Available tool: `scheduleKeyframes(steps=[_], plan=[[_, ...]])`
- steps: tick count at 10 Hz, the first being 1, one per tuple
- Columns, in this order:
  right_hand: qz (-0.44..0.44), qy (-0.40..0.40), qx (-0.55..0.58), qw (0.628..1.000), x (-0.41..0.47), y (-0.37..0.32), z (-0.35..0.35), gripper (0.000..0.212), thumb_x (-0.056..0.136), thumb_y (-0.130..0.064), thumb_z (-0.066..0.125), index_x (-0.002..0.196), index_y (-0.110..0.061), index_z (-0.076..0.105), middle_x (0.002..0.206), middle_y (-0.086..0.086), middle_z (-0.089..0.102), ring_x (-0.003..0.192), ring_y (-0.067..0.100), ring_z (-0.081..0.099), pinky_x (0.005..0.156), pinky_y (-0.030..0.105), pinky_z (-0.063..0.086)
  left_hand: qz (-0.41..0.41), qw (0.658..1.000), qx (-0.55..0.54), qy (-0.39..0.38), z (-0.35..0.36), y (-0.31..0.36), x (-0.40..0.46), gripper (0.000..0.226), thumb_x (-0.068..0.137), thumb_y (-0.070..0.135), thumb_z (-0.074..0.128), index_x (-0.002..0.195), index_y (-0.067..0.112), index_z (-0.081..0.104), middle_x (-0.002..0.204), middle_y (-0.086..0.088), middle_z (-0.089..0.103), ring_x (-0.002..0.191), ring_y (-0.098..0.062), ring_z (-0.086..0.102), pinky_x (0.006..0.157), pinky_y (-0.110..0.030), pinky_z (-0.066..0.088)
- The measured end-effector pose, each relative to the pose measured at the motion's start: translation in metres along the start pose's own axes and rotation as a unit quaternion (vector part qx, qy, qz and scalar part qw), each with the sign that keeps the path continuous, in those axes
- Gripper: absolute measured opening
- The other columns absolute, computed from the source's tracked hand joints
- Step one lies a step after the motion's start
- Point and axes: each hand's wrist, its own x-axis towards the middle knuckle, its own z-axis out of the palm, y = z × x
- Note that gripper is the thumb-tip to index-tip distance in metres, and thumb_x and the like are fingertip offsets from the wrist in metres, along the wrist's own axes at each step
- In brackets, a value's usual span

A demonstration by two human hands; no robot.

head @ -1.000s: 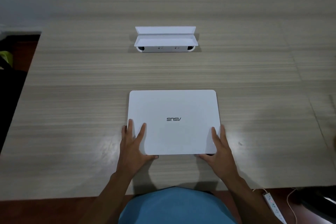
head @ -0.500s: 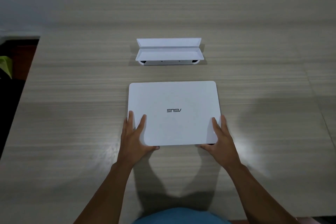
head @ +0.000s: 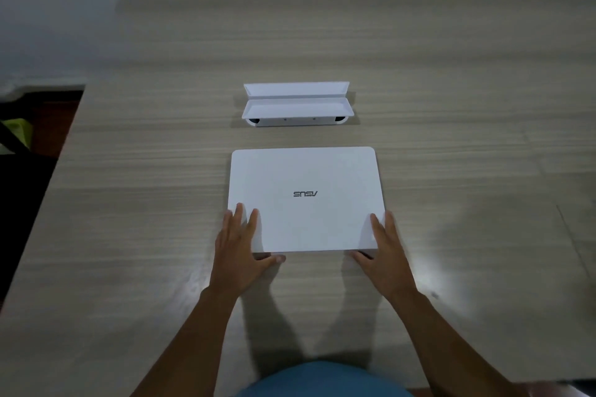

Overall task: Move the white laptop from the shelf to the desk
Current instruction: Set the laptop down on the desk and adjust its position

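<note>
The closed white laptop (head: 304, 171) lies flat on the wooden desk (head: 129, 235), logo side up, straight in front of me. My left hand (head: 237, 248) holds its near left corner, fingers on the lid and thumb at the near edge. My right hand (head: 387, 255) grips the near right corner the same way. Both arms are stretched forward.
A white folding stand (head: 296, 105) sits on the desk just beyond the laptop's far edge. The desk's left edge (head: 61, 151) drops to a dark floor area with a green object (head: 16, 129). A pale wall runs behind.
The laptop has slid away from me across the desk, closing the gap to the white stand. Both hands kept their hold on the near corners and my arms reach farther out.
</note>
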Motion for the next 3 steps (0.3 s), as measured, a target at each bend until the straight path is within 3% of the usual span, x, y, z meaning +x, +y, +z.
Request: scheduleKeyframes(steps=[1,2,3], plan=[[-0.016,0.041,0.005,0.999,-0.022,0.003,0.002,0.069,0.094,-0.021,0.066,0.154,-0.008,0.034,0.167,0.003,0.015,0.154,0.016,0.011,0.120,0.024,0.014,0.041,0.999,0.017,0.003,0.009,0.000,-0.026,0.108,0.073,0.087,0.025,0.155,0.018,0.014,0.163,0.002,-0.003,0.150,-0.018,-0.009,0.120,-0.040,0.003],[-0.042,0.072,0.039,0.996,-0.050,0.005,0.007,0.052,0.095,-0.007,0.060,0.145,-0.001,0.047,0.157,0.011,0.040,0.150,0.019,0.025,0.120,0.025,0.019,0.075,0.997,-0.002,0.008,0.028,0.000,-0.060,0.094,0.085,0.075,0.025,0.155,0.013,0.013,0.164,0.001,0.001,0.151,-0.015,-0.006,0.122,-0.039,0.010],[-0.059,0.110,0.083,0.989,-0.069,-0.006,-0.005,0.037,0.092,-0.003,0.063,0.129,-0.004,0.065,0.134,0.009,0.065,0.128,0.023,0.058,0.110,0.024,0.036,0.095,0.995,-0.022,-0.018,0.046,0.002,-0.091,0.082,0.093,0.057,0.041,0.156,0.015,0.008,0.164,0.006,-0.003,0.149,-0.007,-0.009,0.121,-0.033,0.007]])
